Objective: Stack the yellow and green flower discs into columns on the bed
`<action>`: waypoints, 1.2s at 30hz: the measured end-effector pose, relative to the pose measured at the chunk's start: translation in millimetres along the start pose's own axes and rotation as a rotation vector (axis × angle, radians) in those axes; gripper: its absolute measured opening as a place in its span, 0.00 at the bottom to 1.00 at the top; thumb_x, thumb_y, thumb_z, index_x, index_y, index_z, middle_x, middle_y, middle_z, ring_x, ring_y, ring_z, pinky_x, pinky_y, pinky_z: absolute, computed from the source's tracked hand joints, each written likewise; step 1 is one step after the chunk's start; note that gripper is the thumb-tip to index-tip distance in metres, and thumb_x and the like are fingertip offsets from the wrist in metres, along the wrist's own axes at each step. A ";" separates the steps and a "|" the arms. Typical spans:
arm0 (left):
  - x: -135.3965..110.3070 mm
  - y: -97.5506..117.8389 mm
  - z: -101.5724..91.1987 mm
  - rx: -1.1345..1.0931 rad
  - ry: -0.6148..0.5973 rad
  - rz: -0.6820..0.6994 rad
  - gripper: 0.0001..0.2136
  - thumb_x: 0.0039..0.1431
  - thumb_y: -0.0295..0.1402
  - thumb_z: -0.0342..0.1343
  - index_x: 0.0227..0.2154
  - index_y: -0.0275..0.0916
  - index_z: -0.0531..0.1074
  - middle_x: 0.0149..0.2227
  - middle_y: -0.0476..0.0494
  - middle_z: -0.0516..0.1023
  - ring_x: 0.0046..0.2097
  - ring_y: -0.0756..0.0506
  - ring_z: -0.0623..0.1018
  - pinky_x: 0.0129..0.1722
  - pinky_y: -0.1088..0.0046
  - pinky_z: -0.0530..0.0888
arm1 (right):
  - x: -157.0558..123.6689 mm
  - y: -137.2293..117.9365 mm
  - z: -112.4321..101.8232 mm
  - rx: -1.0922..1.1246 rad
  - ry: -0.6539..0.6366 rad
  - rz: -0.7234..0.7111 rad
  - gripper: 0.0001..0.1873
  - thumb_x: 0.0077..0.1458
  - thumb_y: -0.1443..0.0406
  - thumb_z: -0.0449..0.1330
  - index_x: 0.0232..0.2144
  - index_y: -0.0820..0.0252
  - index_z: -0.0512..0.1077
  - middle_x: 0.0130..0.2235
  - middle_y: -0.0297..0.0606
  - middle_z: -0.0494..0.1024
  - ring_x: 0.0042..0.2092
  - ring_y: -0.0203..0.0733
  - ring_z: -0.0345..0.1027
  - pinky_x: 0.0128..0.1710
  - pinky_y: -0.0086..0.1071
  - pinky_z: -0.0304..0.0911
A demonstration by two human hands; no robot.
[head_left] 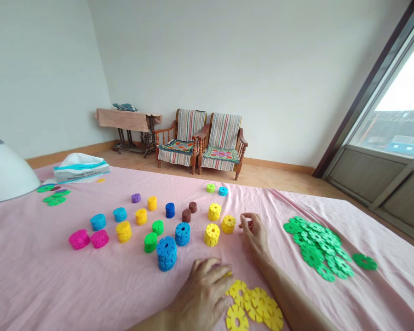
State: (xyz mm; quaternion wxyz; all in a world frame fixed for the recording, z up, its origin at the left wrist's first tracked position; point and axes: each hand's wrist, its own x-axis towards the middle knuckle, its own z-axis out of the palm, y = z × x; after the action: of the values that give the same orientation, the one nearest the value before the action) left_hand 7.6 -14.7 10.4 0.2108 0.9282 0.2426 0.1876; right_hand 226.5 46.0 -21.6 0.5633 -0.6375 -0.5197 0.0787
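Observation:
My left hand [207, 285] rests on the pink cloth [37, 276] with fingers curled onto a loose heap of yellow flower-shaped discs [255, 305]; what the fingertips grip is hidden. My right hand [253, 232] reaches further out, fingers bent in a pinch just right of a yellow disc stack [228, 224]; it seems to hold nothing I can name. Two more yellow stacks [212, 234] [214, 211] stand close by. A tall blue stack [166, 253] stands left of my left hand.
Several stacks in blue, green, yellow, pink, brown and purple dot the cloth's middle. A pile of flat green discs [317, 248] lies right. A tissue pack [81, 168] and white lampshade [3, 170] sit far left. Two chairs [202, 142] stand by the wall.

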 end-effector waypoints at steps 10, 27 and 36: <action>-0.4 -11.9 4.3 -0.283 0.305 -0.214 0.12 0.66 0.33 0.46 0.30 0.39 0.73 0.30 0.44 0.76 0.34 0.45 0.75 0.34 0.71 0.71 | -8.2 -17.3 -4.9 0.015 -0.021 -0.143 0.13 0.60 0.56 0.51 0.35 0.59 0.69 0.34 0.38 0.72 0.30 0.38 0.69 0.28 0.32 0.64; -0.9 -31.5 2.0 -0.867 0.707 -0.667 0.31 0.46 0.57 0.59 0.43 0.35 0.72 0.47 0.36 0.76 0.53 0.36 0.72 0.52 0.64 0.70 | -45.6 -83.4 -3.1 -0.078 -0.597 -0.820 0.20 0.57 0.62 0.56 0.50 0.62 0.63 0.38 0.46 0.74 0.40 0.50 0.69 0.40 0.43 0.66; 4.1 -20.0 1.9 -1.033 0.467 -0.513 0.26 0.54 0.60 0.50 0.35 0.37 0.65 0.27 0.45 0.77 0.17 0.52 0.72 0.12 0.83 0.60 | -9.6 -37.3 1.5 -0.009 -0.150 -0.289 0.17 0.56 0.59 0.58 0.47 0.59 0.67 0.41 0.42 0.71 0.38 0.44 0.68 0.37 0.38 0.66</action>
State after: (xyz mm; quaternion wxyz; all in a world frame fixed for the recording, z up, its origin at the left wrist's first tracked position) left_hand 4.3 2.8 0.1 0.6123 0.5530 0.3753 0.4224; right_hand 199.8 33.2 3.1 0.5253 -0.5512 -0.6470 0.0419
